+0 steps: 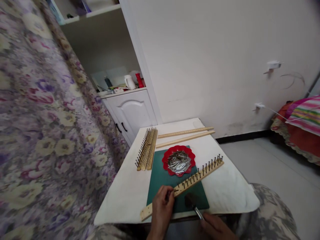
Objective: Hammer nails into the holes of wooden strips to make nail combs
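A long wooden strip (pixel 185 185) studded with a row of upright nails lies diagonally across a dark green mat (pixel 160 176). My left hand (pixel 162 210) is closed in a pinch, holding a nail upright against the strip's near part. My right hand (pixel 217 228) grips the metal handle of a small black-headed hammer (pixel 192 201), whose head hovers just right of the pinched nail. A red scalloped dish (pixel 179 160) full of loose nails sits on the mat behind the strip.
Several nailed strips (pixel 147 149) are stacked at the left of the white table (pixel 125 196). Two bare wooden strips (pixel 186 135) lie at the far edge. A floral curtain (pixel 45 126) hangs at left, and a white cabinet (pixel 131 110) stands behind.
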`<state>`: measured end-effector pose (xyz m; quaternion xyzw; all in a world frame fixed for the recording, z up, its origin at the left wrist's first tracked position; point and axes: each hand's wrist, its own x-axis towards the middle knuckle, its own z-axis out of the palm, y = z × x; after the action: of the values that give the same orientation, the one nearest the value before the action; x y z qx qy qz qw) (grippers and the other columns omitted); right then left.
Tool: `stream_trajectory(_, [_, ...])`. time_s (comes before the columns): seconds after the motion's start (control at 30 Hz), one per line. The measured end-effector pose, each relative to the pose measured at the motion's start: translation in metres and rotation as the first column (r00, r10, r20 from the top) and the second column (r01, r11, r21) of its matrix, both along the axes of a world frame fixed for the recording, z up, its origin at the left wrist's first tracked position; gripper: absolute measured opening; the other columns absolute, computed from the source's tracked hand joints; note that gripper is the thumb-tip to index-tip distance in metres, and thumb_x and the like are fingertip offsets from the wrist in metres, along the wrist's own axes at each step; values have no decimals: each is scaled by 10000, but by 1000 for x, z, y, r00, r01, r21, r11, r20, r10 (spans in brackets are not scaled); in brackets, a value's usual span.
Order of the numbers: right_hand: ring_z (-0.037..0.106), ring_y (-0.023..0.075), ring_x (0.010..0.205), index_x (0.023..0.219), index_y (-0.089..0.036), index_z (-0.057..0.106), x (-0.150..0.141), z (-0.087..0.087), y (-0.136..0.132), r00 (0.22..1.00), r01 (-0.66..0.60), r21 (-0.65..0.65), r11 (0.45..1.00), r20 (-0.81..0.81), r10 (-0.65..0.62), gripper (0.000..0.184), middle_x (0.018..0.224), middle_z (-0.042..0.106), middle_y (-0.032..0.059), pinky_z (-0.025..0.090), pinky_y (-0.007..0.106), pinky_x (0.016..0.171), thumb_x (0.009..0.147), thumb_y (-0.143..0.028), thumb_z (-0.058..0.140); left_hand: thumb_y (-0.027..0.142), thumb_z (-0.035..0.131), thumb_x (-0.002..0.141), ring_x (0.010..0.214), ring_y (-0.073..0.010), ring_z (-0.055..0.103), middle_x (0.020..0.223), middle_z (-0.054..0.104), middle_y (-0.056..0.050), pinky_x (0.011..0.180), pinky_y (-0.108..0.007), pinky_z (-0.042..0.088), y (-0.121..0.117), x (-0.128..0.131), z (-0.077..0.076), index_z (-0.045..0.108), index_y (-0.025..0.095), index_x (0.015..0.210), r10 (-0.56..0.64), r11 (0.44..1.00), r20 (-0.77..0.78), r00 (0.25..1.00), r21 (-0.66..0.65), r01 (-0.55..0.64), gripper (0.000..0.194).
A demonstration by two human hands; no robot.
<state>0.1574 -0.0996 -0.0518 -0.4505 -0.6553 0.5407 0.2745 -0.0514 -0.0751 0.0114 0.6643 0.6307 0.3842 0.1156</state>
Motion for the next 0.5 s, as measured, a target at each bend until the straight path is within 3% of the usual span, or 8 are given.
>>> stream_trajectory(0.23, [585,223,805,782,-179,632,1,13,0,999,-52,15,999,-4,52,526,768,639,44,445,291,746,831,-612,340,217,423,847,647,-139,556,719,568,-16,594,-223,413,6,8,-8,570,190,755,-73,997,-63,995,-31,71,175])
stream_trajectory(0.5, [586,243,801,782,-179,638,-1,0,-1,1000,-17,22,1000,-3,17,549,744,637,49,443,312,738,812,-637,337,207,432,846,685,-146,584,748,600,-27,634,-232,447,11,13,-10,584,198,776,-100,995,-70,993,-13,99,167])
